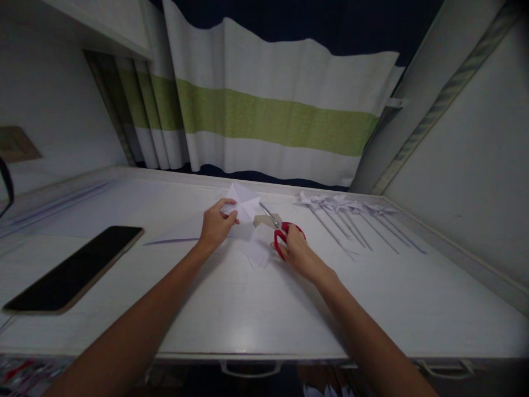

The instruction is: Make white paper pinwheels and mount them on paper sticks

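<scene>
My left hand [219,221] pinches the left side of a creased white paper piece [247,203], holding it above the table. In my right hand [298,247] is a pair of scissors [282,231] with red handles, my fingers through the loops. The metal blades point up and left, their tips close to the paper's right edge; whether they touch it I cannot tell. Below lie white paper cutouts [258,255] with pointed ends and a small beige piece [264,220]. A flat sheet of white paper [182,230] lies under and left of my left hand.
Several paper flowers on thin stems [347,212] lie in a row at the back right. A dark phone [78,267] rests at the left, near more paper sheets [61,204]. A striped curtain [273,116] hangs behind the white table [248,325], which has drawer handles [250,374] in front.
</scene>
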Tool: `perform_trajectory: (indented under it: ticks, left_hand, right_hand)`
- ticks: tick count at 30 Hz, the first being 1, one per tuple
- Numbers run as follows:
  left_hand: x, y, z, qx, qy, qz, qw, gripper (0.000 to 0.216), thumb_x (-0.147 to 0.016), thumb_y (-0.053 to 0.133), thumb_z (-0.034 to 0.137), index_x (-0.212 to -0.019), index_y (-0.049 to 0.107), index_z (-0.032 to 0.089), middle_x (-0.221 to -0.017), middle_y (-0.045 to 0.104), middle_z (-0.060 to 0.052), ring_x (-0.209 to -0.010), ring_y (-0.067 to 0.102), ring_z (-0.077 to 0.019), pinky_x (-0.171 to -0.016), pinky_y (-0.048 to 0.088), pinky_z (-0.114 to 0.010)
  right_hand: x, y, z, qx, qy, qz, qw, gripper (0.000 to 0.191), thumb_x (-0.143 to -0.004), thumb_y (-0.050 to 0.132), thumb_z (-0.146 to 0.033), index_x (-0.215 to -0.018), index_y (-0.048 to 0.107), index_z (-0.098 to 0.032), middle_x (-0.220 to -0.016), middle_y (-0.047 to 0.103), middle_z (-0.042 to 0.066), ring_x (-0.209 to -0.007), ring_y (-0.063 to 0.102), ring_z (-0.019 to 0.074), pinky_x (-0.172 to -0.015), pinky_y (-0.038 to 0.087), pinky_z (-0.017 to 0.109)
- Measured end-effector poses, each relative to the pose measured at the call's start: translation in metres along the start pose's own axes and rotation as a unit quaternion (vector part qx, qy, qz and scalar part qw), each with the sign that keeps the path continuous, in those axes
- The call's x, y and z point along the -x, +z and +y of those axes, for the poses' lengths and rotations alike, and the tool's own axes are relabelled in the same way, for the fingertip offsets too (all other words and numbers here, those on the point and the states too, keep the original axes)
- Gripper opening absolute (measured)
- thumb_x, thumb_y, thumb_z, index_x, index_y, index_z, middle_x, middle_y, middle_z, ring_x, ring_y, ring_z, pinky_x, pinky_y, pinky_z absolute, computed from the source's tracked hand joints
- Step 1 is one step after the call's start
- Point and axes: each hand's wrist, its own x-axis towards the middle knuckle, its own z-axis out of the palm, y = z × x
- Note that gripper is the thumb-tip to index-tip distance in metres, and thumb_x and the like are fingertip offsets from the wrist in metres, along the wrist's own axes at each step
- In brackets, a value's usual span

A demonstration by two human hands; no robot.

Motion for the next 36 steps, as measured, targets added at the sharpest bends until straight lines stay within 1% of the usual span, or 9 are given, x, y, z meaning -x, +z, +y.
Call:
perform_trajectory:
  ticks: [3, 5, 6, 8, 11, 15, 19, 29, 36]
  left_hand:
    - [0.0, -0.001, 0.001, -0.003, 0.005, -0.001, 1.0, 0.027, -0.067, 0.053, 0.024, -0.093, 0.056, 0.017, -0.05, 0.059, 0.003, -0.052, 0.061, -0.0135, -0.052, 0.044, -0.019]
    - [0.0, -0.002, 0.002, -0.003, 0.009, 0.0, 1.0, 0.027, -0.067, 0.053, 0.024, -0.093, 0.056, 0.017, -0.051, 0.059, 0.003, -0.053, 0.061, -0.0136, -0.052, 0.044, -0.019]
    - [0.0, -0.003, 0.003, -0.002, 0.012, 0.001, 1.0, 0.027, -0.067, 0.053, 0.024, -0.094, 0.056, 0.017, -0.051, 0.059, 0.002, -0.053, 0.061, -0.0135, -0.052, 0.044, -0.019]
    - [-0.001, -0.004, 0.005, 0.007, 0.018, 0.005, 1.0, 0.027, -0.067, 0.054, 0.024, -0.093, 0.056, 0.016, -0.052, 0.059, 0.002, -0.052, 0.061, -0.0133, -0.052, 0.044, -0.019]
    - [-0.002, -0.005, 0.007, 0.035, 0.031, 0.006, 0.999, 0.028, -0.067, 0.055, 0.024, -0.094, 0.056, 0.015, -0.053, 0.059, 0.001, -0.052, 0.061, -0.0132, -0.051, 0.044, -0.019]
    - [-0.001, -0.006, 0.01, 0.068, 0.04, -0.008, 0.997, 0.029, -0.067, 0.056, 0.024, -0.094, 0.055, 0.014, -0.054, 0.059, 0.001, -0.052, 0.061, -0.0131, -0.049, 0.044, -0.018]
    - [0.001, -0.005, 0.012, 0.062, 0.036, -0.027, 0.997, 0.029, -0.067, 0.056, 0.024, -0.094, 0.055, 0.014, -0.052, 0.059, 0.001, -0.051, 0.06, -0.0129, -0.047, 0.043, -0.017]
    - [0.008, 0.0, 0.016, 0.078, 0.034, -0.046, 0.995, 0.03, -0.067, 0.055, 0.024, -0.095, 0.055, 0.014, -0.053, 0.06, 0.0, -0.05, 0.06, -0.0137, -0.048, 0.045, -0.019]
    - [0.011, 0.001, 0.02, 0.073, 0.033, -0.046, 0.996, 0.028, -0.067, 0.055, 0.023, -0.094, 0.056, 0.014, -0.052, 0.061, 0.0, -0.05, 0.06, -0.0132, -0.048, 0.044, -0.018]
  right_hand:
    - [0.002, -0.005, -0.005, 0.013, 0.018, 0.014, 1.0, 0.064, -0.055, 0.067, -0.042, -0.102, 0.041, -0.007, -0.103, 0.046, 0.019, -0.096, 0.043, 0.028, -0.082, 0.035, 0.041]
    - [0.004, -0.014, -0.008, -0.067, 0.008, -0.056, 0.996, 0.065, -0.053, 0.066, -0.049, -0.099, 0.042, -0.01, -0.097, 0.048, 0.014, -0.087, 0.046, 0.0231, -0.076, 0.038, 0.037]
    - [0.005, -0.019, -0.01, -0.129, 0.002, -0.112, 0.985, 0.06, -0.057, 0.062, -0.053, -0.097, 0.043, -0.012, -0.09, 0.05, 0.01, -0.078, 0.048, 0.0188, -0.07, 0.04, 0.033]
    - [0.008, -0.03, -0.012, -0.255, 0.009, -0.214, 0.943, 0.054, -0.069, 0.045, -0.06, -0.094, 0.044, -0.013, -0.075, 0.05, 0.004, -0.061, 0.046, 0.0122, -0.058, 0.039, 0.027]
    - [0.011, -0.039, -0.013, -0.392, 0.045, -0.308, 0.866, 0.062, -0.073, 0.028, -0.066, -0.093, 0.047, -0.01, -0.062, 0.049, 0.002, -0.05, 0.043, 0.0089, -0.048, 0.035, 0.024]
    - [0.012, -0.037, -0.012, -0.456, 0.088, -0.369, 0.805, 0.068, -0.069, 0.032, -0.068, -0.095, 0.05, -0.007, -0.064, 0.053, 0.005, -0.05, 0.048, 0.0097, -0.045, 0.035, 0.023]
    - [0.011, -0.032, -0.013, -0.505, 0.09, -0.404, 0.757, 0.064, -0.074, 0.028, -0.064, -0.095, 0.053, -0.009, -0.066, 0.055, 0.006, -0.053, 0.051, 0.0103, -0.047, 0.037, 0.023]
    - [0.008, -0.024, -0.011, -0.541, 0.092, -0.421, 0.722, 0.069, -0.073, 0.023, -0.067, -0.093, 0.051, -0.007, -0.071, 0.06, 0.01, -0.057, 0.055, 0.0122, -0.05, 0.038, 0.023]
    - [0.007, -0.022, -0.01, -0.542, 0.096, -0.422, 0.72, 0.07, -0.067, 0.027, -0.072, -0.09, 0.051, -0.009, -0.072, 0.061, 0.009, -0.057, 0.056, 0.0129, -0.051, 0.038, 0.024]
